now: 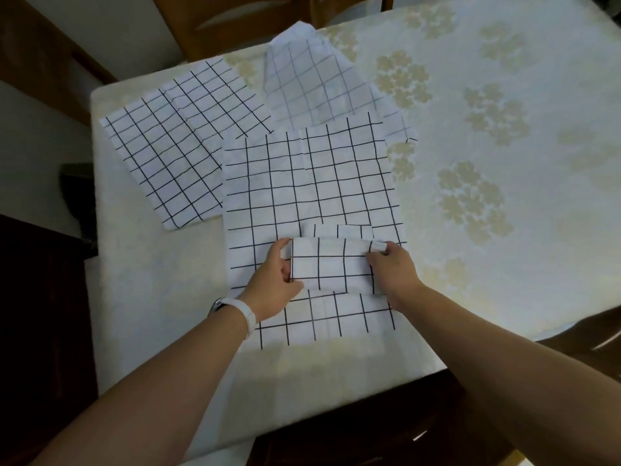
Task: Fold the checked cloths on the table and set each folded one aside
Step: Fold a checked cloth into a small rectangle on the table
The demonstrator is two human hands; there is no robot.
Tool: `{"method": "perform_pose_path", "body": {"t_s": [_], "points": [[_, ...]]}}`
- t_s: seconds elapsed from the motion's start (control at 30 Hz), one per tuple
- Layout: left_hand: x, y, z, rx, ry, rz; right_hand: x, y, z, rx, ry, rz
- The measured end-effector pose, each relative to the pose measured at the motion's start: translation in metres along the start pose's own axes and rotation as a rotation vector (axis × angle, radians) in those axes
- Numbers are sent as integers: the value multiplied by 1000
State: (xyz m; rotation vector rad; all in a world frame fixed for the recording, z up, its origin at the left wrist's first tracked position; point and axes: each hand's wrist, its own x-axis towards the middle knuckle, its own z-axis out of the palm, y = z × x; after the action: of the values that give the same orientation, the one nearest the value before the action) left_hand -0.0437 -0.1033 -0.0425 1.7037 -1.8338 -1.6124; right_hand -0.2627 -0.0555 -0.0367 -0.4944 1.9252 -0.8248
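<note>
Where the table (151, 280) shows its plain pale cover at the left, a checked cloth (168, 153) lies spread flat at a slant, its right edge just beside the large central cloth (312, 183), which lies flat with its grid squared to the person. Over the near half of that central cloth, the left hand (274, 280), a white strap (247, 314) on its wrist, grips the left edge of a small folded cloth (331, 265), fingers and thumb curled round it. The folded cloth is a compact rectangle held between both hands; whether it rests on the cloth below or is lifted off it cannot be told. Toward the far edge a third cloth (312, 82), its lines fainter, lies rumpled and partly under the central one. The right hand (391, 267) pinches the folded cloth's right edge, fingers curled over its far corner. Further right the tablecloth (487, 196) bears pale flower clusters.
</note>
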Motion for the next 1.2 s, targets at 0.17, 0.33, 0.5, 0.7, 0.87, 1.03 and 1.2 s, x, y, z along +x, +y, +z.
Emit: {"method": "perform_pose_path", "body": {"t_s": [0.17,0.33,0.5,0.7,0.87,1.03,1.2], "points": [[1,3,6,89,69,79,6,2,-3,19,51,10],[8,7,11,70,169,43,14,5,-2,-50,97,-31],[10,10,18,85,236,-13,6,5,-6,-283,67,-207],[10,13,21,107,255,-28,4,31,-21,-885,102,-792],[11,12,22,166,279,-11,5,30,-20,-1114,-65,-996],[10,7,27,167,295,-26,11,29,-14,-1180,-162,-1053],[8,11,26,291,312,-39,15,32,-15,-1204,-201,-1020]]}}
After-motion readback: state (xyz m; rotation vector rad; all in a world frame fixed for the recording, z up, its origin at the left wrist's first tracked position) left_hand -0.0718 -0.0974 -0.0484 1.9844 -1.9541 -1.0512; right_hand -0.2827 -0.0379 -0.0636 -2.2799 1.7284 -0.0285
